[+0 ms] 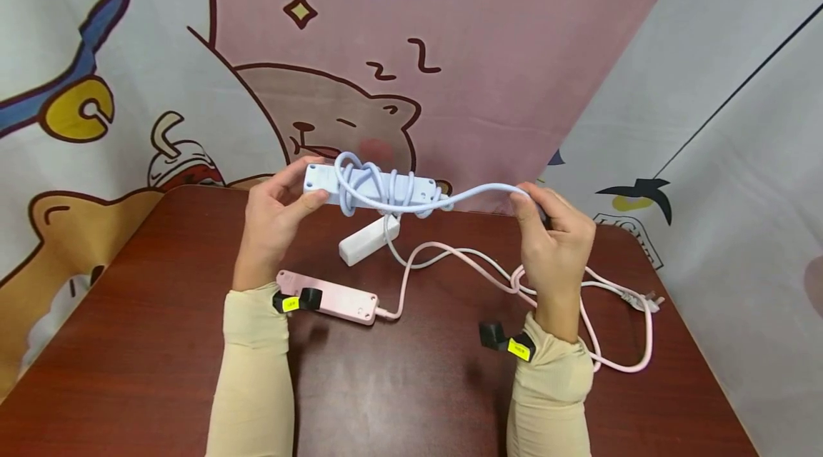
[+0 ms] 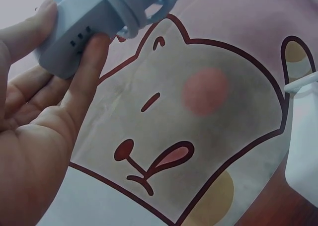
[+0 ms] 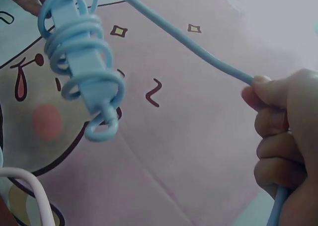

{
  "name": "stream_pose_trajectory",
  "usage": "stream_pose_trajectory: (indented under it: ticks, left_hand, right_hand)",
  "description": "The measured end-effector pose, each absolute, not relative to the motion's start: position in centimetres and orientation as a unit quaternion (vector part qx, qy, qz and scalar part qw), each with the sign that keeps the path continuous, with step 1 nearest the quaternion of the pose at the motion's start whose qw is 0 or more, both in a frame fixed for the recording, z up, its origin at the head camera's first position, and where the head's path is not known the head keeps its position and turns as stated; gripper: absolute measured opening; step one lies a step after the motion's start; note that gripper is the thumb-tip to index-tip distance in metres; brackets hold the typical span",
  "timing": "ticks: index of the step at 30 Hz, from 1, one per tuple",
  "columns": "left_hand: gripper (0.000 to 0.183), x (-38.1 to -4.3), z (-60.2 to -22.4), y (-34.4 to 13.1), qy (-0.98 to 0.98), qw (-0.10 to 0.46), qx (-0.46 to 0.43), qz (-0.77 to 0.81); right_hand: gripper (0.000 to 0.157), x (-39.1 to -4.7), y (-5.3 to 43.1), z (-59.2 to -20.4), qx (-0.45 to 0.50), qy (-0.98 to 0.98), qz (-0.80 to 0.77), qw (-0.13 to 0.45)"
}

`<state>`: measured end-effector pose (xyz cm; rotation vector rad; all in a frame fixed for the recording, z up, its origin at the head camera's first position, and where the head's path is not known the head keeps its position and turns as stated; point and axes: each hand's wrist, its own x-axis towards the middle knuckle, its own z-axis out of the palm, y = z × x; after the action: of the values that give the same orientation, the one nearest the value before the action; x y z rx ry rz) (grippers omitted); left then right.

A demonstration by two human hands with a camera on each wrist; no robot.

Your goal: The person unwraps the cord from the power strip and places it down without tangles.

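A light blue power strip (image 1: 411,189) is held up above the far part of the table, its own cord (image 3: 196,47) wound round it in several loose loops. My left hand (image 1: 273,218) grips the strip's left end between thumb and fingers; small port slots show on that end in the left wrist view. From the loops the cord runs right to my right hand (image 1: 556,243), whose fingers curl round it. In the right wrist view a short length of cord comes out below that fist (image 3: 280,136). The cord's plug is largely hidden behind the right hand.
On the brown table (image 1: 398,385) lie a pink power strip (image 1: 341,300) below the left wrist and a white power strip (image 1: 368,239) farther back. Their pink cord (image 1: 633,369) and white cord trail right, past a white plug (image 1: 643,301). A printed curtain (image 1: 514,71) hangs behind.
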<state>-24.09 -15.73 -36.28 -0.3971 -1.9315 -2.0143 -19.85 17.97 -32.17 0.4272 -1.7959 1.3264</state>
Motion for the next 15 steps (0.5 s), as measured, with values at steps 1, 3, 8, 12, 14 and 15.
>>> stream_pose_trajectory:
  ticks: [1,3,8,12,14,15]
  left_hand:
    - [0.044,-24.0,-36.3,-15.8,-0.679,0.154,-0.141,-0.703]
    - [0.044,-23.9,-36.3,-15.8,-0.679,0.14,-0.146,-0.706]
    - [0.043,-23.7,-36.1,-15.8,-0.688,0.117,-0.169,-0.696]
    - [0.039,-23.6,-36.1,-15.7,-0.65,0.092,-0.192,-0.729]
    - [0.038,-23.5,-36.1,-15.7,-0.621,0.078,-0.204,-0.753]
    - [0.038,-23.5,-36.1,-15.7,-0.606,0.07,-0.212,-0.764]
  right_hand:
    - [0.008,-19.9,18.1,-32.2,0.162,-0.717,0.529,0.425]
    - [0.009,-20.0,18.3,-32.2,0.144,-0.718,0.527,0.43]
    - [0.012,-20.5,18.8,-32.5,0.099,-0.723,0.526,0.437]
    - [0.016,-20.8,19.6,-32.8,0.051,-0.731,0.524,0.434]
    - [0.016,-20.9,20.0,-32.9,0.023,-0.734,0.526,0.43]
    - [0.017,-21.0,20.3,-33.0,0.012,-0.735,0.526,0.428]
